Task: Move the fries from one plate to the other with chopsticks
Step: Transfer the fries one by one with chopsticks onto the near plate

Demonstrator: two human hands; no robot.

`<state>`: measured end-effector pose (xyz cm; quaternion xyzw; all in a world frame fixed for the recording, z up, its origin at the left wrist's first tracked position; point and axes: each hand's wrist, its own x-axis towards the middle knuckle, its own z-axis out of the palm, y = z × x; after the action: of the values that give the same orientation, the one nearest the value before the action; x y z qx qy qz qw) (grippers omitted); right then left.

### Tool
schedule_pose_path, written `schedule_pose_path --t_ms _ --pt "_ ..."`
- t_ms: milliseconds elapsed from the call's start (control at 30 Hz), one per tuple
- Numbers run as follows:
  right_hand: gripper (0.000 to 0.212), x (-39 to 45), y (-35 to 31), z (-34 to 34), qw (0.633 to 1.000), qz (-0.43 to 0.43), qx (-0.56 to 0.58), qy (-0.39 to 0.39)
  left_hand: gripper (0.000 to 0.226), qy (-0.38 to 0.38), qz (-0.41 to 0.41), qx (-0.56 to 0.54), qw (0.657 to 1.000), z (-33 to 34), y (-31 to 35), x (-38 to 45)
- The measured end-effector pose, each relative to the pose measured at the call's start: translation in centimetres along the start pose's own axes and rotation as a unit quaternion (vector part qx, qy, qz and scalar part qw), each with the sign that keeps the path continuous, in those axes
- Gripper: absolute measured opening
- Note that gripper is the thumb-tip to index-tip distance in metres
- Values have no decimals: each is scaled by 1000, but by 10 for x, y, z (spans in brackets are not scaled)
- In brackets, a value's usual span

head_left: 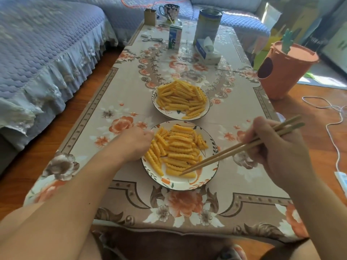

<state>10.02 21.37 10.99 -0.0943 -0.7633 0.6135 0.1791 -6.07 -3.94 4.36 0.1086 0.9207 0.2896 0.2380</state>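
Head camera, looking down past my two bare forearms at a desk (pixel 120 94) under a floral cloth. My right hand (pixel 277 147) is curled round a pair of wooden chopsticks (pixel 242 147), which slant down and to the left. Their tips sit close together on a crinkle-cut fry (pixel 187 174) at the near edge of the near plate (pixel 174 184). My left hand (pixel 135 141) rests at that plate's left rim with its fingers curled under. The fries (pixel 176 149) lie in a loose heap on this plate; the far plate (pixel 161 111), just beyond and almost touching it, holds another heap (pixel 182 98).

To do this pick well, I would part the tips a little, straddle the fry across its short width near its middle, then squeeze and lift level. The ridges should help the grip. I would keep steadying the plate with my left hand.

I cannot tell whether the tips already pinch the fry or only touch it. My left fingertips are hidden, so whether they grip the rim is unclear. Which plate is the source I cannot say, since both are well filled. The label on the milk carton (pixel 175 36) farther back is too small to read.
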Motion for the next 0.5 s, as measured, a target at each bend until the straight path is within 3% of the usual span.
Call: schedule_pose_path --t_ms 167,500 --pt "46 42 -12 4 993 -41 -30 104 49 -5 11 14 1000 0 -8 4" --pt "34 122 11 68 965 -133 -225 17 40 -13 8 25 1000 -1 -12 15"
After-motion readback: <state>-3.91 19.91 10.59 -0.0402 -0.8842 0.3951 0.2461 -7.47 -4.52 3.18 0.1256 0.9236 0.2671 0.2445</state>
